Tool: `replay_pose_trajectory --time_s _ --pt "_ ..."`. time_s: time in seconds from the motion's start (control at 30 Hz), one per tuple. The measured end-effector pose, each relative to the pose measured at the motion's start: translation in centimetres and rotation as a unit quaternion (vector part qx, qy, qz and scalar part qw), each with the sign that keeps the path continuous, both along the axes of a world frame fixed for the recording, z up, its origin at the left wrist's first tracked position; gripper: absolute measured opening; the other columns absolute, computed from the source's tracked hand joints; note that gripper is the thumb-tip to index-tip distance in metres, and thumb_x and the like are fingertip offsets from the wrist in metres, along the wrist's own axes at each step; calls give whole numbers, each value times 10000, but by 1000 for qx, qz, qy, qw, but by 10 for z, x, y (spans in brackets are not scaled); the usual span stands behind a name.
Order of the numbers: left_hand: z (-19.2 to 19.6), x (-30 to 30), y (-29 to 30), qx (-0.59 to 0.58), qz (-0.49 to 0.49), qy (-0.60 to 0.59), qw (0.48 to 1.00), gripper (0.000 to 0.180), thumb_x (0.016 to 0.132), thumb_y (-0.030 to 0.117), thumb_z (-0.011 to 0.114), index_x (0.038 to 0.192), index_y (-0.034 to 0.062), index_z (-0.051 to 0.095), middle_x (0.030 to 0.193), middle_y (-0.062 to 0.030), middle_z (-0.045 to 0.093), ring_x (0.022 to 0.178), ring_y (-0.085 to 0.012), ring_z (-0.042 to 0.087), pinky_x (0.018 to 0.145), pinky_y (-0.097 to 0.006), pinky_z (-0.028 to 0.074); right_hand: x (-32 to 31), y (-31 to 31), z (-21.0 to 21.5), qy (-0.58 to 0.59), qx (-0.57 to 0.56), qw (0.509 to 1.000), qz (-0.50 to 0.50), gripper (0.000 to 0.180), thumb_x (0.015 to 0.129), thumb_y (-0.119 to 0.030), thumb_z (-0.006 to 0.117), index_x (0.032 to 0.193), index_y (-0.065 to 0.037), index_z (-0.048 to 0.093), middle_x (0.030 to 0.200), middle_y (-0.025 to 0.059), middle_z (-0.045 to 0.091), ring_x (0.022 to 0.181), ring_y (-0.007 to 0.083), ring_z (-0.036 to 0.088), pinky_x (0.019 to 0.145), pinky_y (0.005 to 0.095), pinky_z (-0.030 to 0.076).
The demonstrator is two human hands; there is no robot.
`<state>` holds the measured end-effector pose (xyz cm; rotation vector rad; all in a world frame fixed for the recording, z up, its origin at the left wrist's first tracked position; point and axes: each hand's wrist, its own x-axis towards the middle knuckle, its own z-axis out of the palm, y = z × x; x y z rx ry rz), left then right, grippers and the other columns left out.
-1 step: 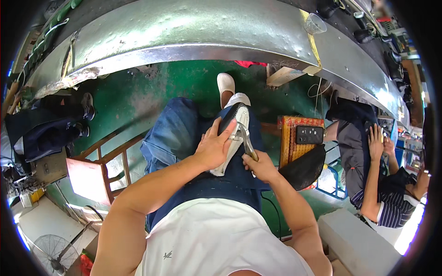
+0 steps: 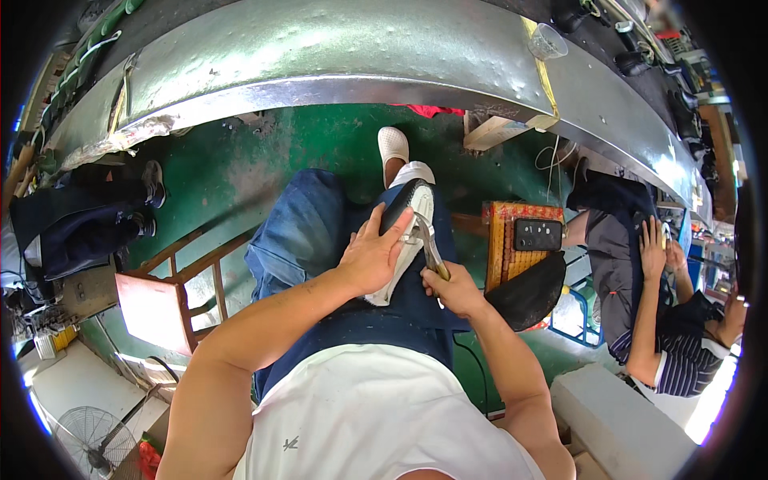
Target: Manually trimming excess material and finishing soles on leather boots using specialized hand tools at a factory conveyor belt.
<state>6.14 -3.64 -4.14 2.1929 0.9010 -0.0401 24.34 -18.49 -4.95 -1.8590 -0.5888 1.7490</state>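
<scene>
A shoe with a black upper and a whitish underside [image 2: 400, 276] lies bottom up across my lap, toe pointing away from me. My left hand [image 2: 371, 258] is closed around its left side, with fingers on the black upper and thumb near the tool. In my right hand [image 2: 454, 288] is a pair of metal pincers [image 2: 432, 250], gripped by the handles. Their curved head rests against the shoe's underside near my left fingertips. Whether the jaws bite on the shoe's edge, I cannot tell. Blue denim [image 2: 292, 232] covers my legs beneath.
A dented metal-topped bench [image 2: 320, 48] runs across the far side, bearing a clear plastic cup [image 2: 547, 42]. To my right are a woven-topped stool [image 2: 504, 260], a black phone [image 2: 538, 234] and a seated co-worker [image 2: 672, 320]. A wooden stool [image 2: 156, 312] stands left; a fan [image 2: 96, 440] lower left.
</scene>
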Motion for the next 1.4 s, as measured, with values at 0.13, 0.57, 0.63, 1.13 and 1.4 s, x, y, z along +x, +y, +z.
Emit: replay_pose_trajectory --time_s 0.13,0.57,0.63,1.13,1.4 --pt "11 1 4 -23 -36 17 999 604 1038 230 485 1603 318 293 1562 -336 287 1316 -506 499 1073 -510 469 43 2 24 202 -43 978 2 330 1023 -239 610 1204 37 605 1001 111 657 808 143 667 628 330 621" --pt "12 8 5 -57 -42 47 996 659 1059 294 443 1635 217 131 1520 -361 353 1330 -493 498 1083 -501 454 39 35 27 -86 113 990 17 537 1081 -440 428 990 43 643 763 79 659 645 162 648 643 324 517" --pt "5 8 4 -64 -6 -2 998 732 1055 289 462 1643 120 59 1529 -355 349 1383 -478 452 1122 -488 420 31 33 25 -172 155 968 99 539 1080 -441 428 972 43 640 745 95 659 644 184 652 651 339 524" --pt "-6 2 23 -188 19 -3 982 961 959 355 672 1614 -29 84 1570 -327 344 1463 -387 389 1200 -381 324 13 4 48 -218 118 952 180 385 1041 -339 504 1005 22 634 859 244 690 826 449 669 786 484 529" --pt "-5 9 54 -416 60 -23 907 1014 860 268 821 1640 101 194 1520 -168 489 1392 -246 480 1158 -358 368 11 -10 92 -161 110 929 315 273 963 -242 624 1074 7 623 946 232 708 936 457 669 843 492 522"
